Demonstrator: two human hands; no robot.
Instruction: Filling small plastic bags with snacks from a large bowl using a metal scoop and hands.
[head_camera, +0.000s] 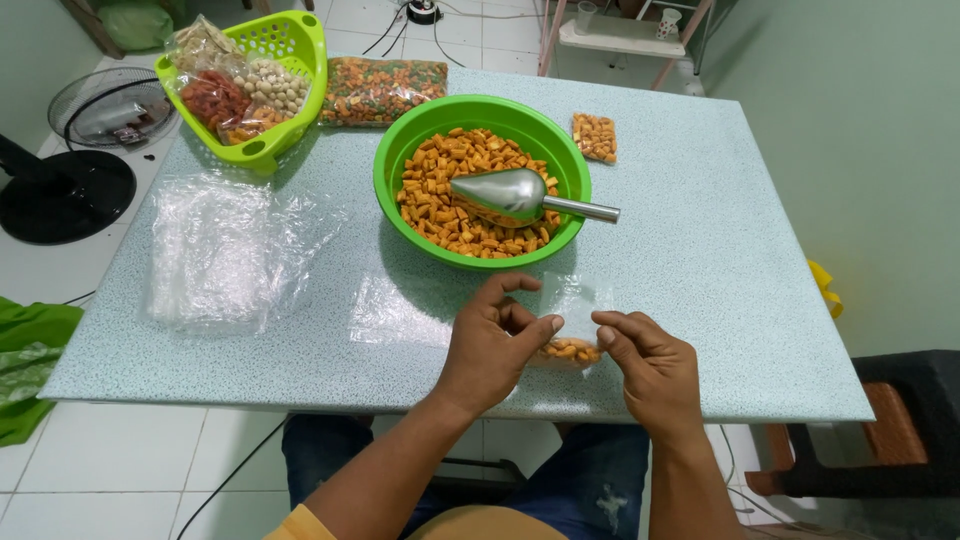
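Note:
A small clear plastic bag (575, 320) with a few orange snack pieces at its bottom lies near the table's front edge. My left hand (490, 345) pinches the bag's left side and my right hand (650, 365) pinches its right side. Behind them stands a green bowl (400, 150) full of orange snack pieces, with a metal scoop (515, 195) lying on top, handle pointing right.
A stack of empty clear bags (225, 250) lies at the left. A green basket (290, 45) of packed snacks and a bag of mixed snacks (380, 90) sit at the back. A filled small packet (594, 137) lies right of the bowl. The speckled table (720, 260) has a fan beside it on the floor.

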